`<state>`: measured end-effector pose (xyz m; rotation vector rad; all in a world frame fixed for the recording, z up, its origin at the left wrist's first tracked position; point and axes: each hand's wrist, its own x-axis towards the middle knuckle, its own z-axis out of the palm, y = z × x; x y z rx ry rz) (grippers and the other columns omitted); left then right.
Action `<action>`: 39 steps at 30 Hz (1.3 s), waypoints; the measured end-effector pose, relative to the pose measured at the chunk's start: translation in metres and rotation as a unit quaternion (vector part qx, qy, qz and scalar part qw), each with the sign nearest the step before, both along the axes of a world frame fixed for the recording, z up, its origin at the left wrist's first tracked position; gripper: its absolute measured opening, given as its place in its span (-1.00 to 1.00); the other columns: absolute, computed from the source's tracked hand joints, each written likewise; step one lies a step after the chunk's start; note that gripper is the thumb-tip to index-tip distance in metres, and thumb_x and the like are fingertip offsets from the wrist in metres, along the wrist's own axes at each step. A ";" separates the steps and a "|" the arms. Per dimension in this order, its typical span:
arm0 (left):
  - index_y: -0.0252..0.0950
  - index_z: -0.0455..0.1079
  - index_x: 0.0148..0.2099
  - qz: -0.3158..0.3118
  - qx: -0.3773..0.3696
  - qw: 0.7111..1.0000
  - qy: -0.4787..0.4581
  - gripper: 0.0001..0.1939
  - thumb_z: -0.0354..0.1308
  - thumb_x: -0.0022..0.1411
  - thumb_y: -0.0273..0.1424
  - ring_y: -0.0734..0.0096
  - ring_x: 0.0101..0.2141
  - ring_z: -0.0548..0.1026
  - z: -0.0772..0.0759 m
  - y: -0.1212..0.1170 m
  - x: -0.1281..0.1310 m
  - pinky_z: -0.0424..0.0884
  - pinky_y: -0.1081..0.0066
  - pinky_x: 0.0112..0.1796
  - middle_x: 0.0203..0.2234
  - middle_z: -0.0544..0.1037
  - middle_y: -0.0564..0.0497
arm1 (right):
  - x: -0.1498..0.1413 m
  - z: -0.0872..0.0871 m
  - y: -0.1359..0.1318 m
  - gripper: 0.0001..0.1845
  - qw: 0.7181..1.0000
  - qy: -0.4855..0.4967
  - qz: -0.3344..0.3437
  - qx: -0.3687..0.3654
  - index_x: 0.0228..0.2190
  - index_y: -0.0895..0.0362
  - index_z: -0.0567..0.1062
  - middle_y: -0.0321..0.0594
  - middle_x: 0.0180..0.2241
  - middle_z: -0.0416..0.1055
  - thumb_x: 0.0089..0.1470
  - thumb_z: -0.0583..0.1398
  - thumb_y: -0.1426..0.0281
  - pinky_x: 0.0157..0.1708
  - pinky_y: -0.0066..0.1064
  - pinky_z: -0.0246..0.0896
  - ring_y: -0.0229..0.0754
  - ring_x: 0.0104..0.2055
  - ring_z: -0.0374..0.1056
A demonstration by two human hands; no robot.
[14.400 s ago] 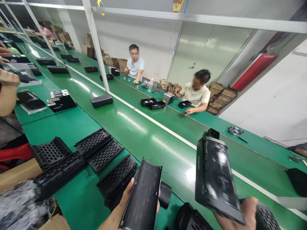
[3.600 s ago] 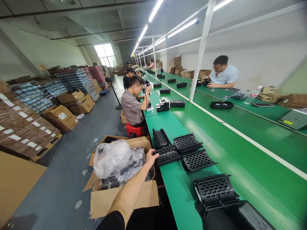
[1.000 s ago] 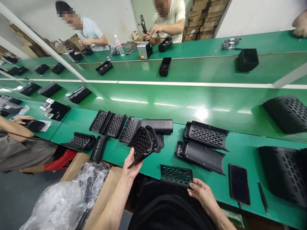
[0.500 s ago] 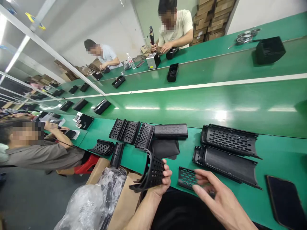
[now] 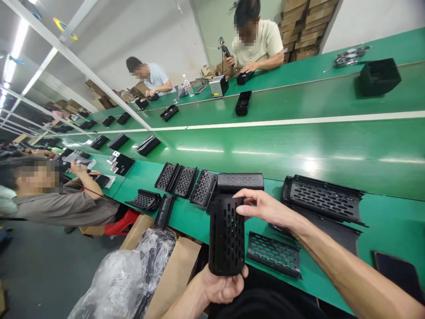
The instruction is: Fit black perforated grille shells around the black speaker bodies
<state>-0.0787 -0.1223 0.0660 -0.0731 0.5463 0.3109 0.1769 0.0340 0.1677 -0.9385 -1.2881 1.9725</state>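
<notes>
My left hand grips the lower end of a black perforated curved shell and holds it upright in front of me. My right hand reaches across and pinches the shell's top edge with fingertips. Just beyond lies a flat black grille piece on the green bench. Two longer perforated shells lie to the right. A closed black box-shaped housing sits behind the held shell.
Several more black grilles lie in a row to the left. A cardboard box with plastic-wrapped parts stands below the bench edge. A dark phone lies at right. A seated person works at left; two people across the conveyor.
My left hand has turned the shell upright and lowered its grip to the bottom end. My right hand has left the flat grille and moved up onto the shell's top.
</notes>
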 end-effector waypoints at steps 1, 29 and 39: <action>-0.39 0.55 -0.10 -0.042 -0.002 0.999 0.002 -0.60 0.22 0.32 -0.11 0.56 -0.79 0.24 -0.004 -0.003 -0.008 -0.07 0.57 -0.80 -0.53 0.61 -0.07 | -0.001 -0.017 -0.004 -0.62 0.997 0.009 -0.026 -0.075 -0.17 0.08 0.59 -0.21 -0.25 0.56 0.03 0.47 0.17 -0.17 -0.20 0.45 -0.05 -0.19 0.48; -0.39 0.61 -0.05 0.366 0.159 0.818 0.414 -0.54 0.46 0.13 -0.16 -0.05 0.15 0.54 0.027 -0.002 -0.016 0.29 0.06 0.28 -0.05 0.70 -0.21 | 0.007 -0.122 -0.120 -0.57 0.909 0.069 -0.294 -0.287 -0.17 -0.03 0.68 -0.21 -0.10 0.63 -0.04 0.50 0.04 -0.10 -0.22 0.43 0.00 -0.07 0.48; -0.37 0.59 -0.02 0.276 0.219 0.812 0.465 -0.44 0.46 0.09 -0.04 -0.05 0.03 0.60 0.034 0.004 -0.026 0.44 0.08 0.16 -0.16 0.72 -0.17 | 0.006 -0.128 -0.135 -0.72 0.882 0.115 -0.318 -0.328 -0.18 -0.06 0.67 -0.27 -0.06 0.63 0.08 0.45 0.13 -0.12 -0.24 0.47 -0.03 -0.04 0.49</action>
